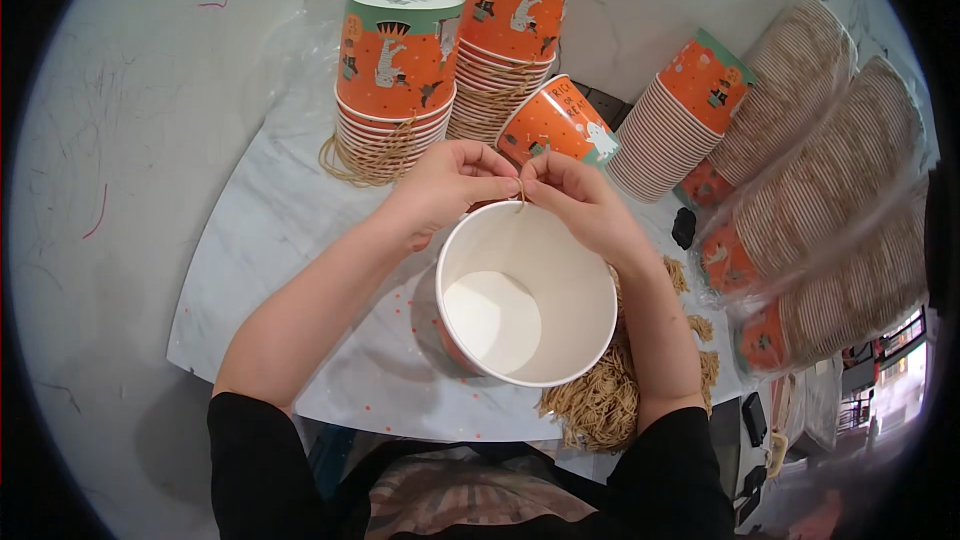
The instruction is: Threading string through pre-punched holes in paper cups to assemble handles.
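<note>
A paper bucket (578,315), white inside, stands in front of me with its mouth toward me. At its far rim, a short piece of tan cord (521,196) passes over the edge. My left hand (455,185) pinches the cord between thumb and fingertips. Opposite it, touching fingertips, my right hand (580,202) is closed in a pinch on the same cord. How the cord runs behind the rim is hidden by my fingers. A bundle of tan cords (597,395) lies by the bucket, partly under my right forearm.
Two stacks of upturned orange-and-green buckets, a left stack (400,70) and a taller one (515,20), stand behind. A single tilted bucket (560,122) lies beside another leaning stack (675,120). Plastic-wrapped bucket stacks (815,180) fill the right. A small black object (684,228) sits nearby.
</note>
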Available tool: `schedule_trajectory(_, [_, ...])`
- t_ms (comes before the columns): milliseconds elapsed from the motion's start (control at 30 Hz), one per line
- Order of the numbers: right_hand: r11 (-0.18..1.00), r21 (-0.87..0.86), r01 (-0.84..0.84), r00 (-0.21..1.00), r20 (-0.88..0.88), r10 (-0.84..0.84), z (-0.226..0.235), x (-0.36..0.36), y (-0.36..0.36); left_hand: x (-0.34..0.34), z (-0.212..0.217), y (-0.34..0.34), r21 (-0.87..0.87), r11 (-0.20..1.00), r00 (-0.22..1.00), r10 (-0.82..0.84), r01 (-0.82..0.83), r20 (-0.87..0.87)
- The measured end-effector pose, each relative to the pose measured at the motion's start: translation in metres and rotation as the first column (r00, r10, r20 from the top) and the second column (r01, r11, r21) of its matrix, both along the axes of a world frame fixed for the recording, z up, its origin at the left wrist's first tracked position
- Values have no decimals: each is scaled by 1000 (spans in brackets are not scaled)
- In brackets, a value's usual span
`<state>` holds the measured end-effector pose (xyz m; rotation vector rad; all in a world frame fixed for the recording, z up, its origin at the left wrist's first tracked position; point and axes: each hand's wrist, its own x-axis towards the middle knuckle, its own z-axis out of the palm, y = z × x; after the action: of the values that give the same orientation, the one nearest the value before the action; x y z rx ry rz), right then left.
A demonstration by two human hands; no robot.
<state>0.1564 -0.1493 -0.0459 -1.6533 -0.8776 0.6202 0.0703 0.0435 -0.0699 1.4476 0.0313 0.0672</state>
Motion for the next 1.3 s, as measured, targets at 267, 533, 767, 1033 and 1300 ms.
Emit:
schedule_trajectory(267, [999, -11, 30, 989, 147, -28, -1, -5, -7, -4, 1, -6, 79, 996, 998, 40, -43, 43])
schedule_trajectory(533, [998, 61, 26, 993, 116, -33, -6, -5, -6, -7, 11, -3, 135, 989, 995, 51, -62, 83])
schedule_trajectory(767, [996, 84, -26, 999, -29, 28, -4, -4, -8, -7, 13, -2, 305, 947, 992, 77, -106, 104])
schedule_trajectory(1033, [995, 93, -33, 999, 37, 30, -5, -6, -7, -9, 13, -1, 317, 942, 990, 79, -113, 119])
schedule_trajectory(1300, [994, 102, -43, 999, -28, 46, -5, -8, -6, -9, 17, 6, 306, 952, 999, 4, -17, 42])
